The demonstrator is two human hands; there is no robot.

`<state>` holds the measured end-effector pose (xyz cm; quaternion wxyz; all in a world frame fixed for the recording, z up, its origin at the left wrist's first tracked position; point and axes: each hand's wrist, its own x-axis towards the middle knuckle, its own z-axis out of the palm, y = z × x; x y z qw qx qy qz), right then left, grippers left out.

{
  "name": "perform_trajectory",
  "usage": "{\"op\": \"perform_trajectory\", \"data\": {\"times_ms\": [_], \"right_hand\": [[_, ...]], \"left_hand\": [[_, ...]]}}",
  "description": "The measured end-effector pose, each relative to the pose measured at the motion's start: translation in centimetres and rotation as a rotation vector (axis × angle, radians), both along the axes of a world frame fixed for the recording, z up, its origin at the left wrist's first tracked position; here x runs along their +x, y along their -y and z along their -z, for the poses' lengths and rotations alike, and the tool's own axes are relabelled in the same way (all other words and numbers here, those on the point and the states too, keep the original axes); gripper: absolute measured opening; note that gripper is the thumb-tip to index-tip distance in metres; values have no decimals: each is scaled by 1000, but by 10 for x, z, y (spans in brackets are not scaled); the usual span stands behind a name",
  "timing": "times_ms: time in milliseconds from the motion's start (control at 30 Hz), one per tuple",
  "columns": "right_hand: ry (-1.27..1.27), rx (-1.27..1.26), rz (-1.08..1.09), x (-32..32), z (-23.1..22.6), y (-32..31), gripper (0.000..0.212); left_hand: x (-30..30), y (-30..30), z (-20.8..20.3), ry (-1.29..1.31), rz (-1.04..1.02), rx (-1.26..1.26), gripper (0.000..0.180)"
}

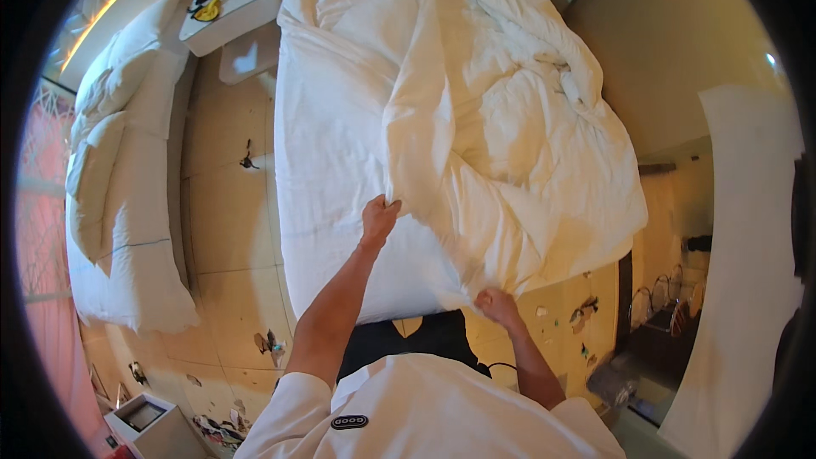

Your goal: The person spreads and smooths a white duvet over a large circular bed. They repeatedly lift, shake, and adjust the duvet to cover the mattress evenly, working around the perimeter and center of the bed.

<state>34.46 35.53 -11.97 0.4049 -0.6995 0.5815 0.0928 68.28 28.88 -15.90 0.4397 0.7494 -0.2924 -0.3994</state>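
A bulky white duvet (518,132) lies crumpled over the right and far parts of the bed in front of me. My left hand (381,218) is closed on its left edge, above the mattress. Closer to me and to the right, my right hand (498,306) grips the near corner of the same duvet at the foot of the bed; that hand is slightly blurred. Between the hands the cloth's edge runs slantwise. A smooth white sheet (327,153) covers the mattress and shows along the left side and the near end.
A second bed (140,195) with white pillows stands along the left. Between the beds is a white nightstand (234,4) with small items. Litter (270,345) lies on the tiled floor. A box-like white bin (157,425) sits near left; a wire rack (667,302) stands right.
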Motion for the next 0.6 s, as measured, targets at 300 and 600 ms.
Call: {"op": "perform_trajectory", "data": {"times_ms": [300, 600], "right_hand": [[125, -511, 206, 54, -6, 96, 36], [-136, -373, 105, 110, 19, 176, 67]], "left_hand": [[-18, -1, -22, -9, 134, 81, 35], [7, -8, -21, 18, 179, 215, 41]]}}
